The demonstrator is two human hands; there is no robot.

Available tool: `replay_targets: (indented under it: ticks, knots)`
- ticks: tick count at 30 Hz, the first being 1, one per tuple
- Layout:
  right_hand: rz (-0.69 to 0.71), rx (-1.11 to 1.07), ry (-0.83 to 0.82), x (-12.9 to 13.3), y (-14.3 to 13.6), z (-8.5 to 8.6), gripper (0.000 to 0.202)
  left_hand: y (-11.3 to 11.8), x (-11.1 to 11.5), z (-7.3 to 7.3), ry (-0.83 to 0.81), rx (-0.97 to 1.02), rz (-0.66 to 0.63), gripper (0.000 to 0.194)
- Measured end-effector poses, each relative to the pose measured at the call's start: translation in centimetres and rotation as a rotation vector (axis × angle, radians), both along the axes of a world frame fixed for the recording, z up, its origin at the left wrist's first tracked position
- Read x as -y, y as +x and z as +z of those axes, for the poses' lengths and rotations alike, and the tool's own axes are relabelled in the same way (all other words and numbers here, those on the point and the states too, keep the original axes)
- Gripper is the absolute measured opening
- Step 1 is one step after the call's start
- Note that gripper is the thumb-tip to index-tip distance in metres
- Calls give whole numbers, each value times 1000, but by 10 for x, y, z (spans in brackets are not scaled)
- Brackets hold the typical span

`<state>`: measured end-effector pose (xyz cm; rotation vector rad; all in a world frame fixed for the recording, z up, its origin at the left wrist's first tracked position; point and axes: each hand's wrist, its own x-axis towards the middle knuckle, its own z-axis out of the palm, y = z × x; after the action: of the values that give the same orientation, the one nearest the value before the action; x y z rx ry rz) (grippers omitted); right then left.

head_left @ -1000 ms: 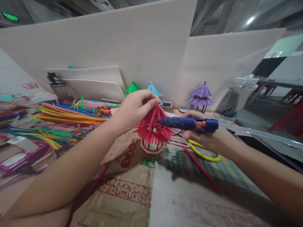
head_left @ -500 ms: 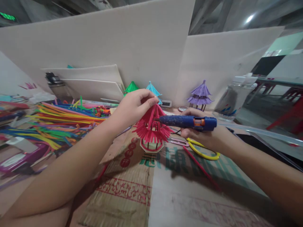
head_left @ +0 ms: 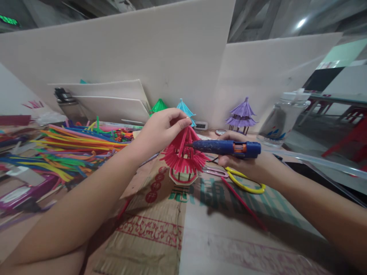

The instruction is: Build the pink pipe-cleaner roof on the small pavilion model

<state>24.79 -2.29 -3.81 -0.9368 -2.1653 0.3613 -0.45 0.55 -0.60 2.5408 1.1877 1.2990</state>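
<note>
A small red pavilion (head_left: 185,162) made of pipe cleaners, with a two-tiered roof, stands upright on an octagonal base (head_left: 183,180) on flattened cardboard (head_left: 151,244). My left hand (head_left: 168,128) pinches the peak of its roof between thumb and fingers. In my right hand (head_left: 237,160) is a blue glue gun (head_left: 226,148), held sideways with its nozzle pointing left at the upper roof; whether the tip touches is hard to tell. Yellow-handled scissors (head_left: 249,187) and a loose red pipe cleaner (head_left: 243,204) lie below my right hand.
Bundles of coloured pipe cleaners (head_left: 83,139) cover the left side. Behind stand green (head_left: 159,105), light blue (head_left: 186,109) and purple (head_left: 243,114) pavilions. A clear water bottle (head_left: 282,118) is at right, a purple tool (head_left: 28,191) at far left.
Hardly anything differs. Both hands, the glue gun and the red pavilion keep their positions, and the view has shifted very slightly.
</note>
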Motion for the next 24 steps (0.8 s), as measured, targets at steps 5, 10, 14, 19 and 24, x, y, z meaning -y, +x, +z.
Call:
replay_targets:
  ticks: [5,10,14,19,24]
  knots:
    - [-14,29,21,0,0,-1,41,1,2,1,-1,3,2,29]
    - [17,23,30,2,0,1,40,0,1,1,-1,2,1,30]
    - [1,29,31,3,-1,1,40,0,0,1,8,1,-9,30]
    - [-8,-11,-3,3,-3,-3,44,1,0,0,8,3,-9,30]
    - [-1,-26,-34,4,-3,-4,42,0,-2,-1,-13,21,-22,30]
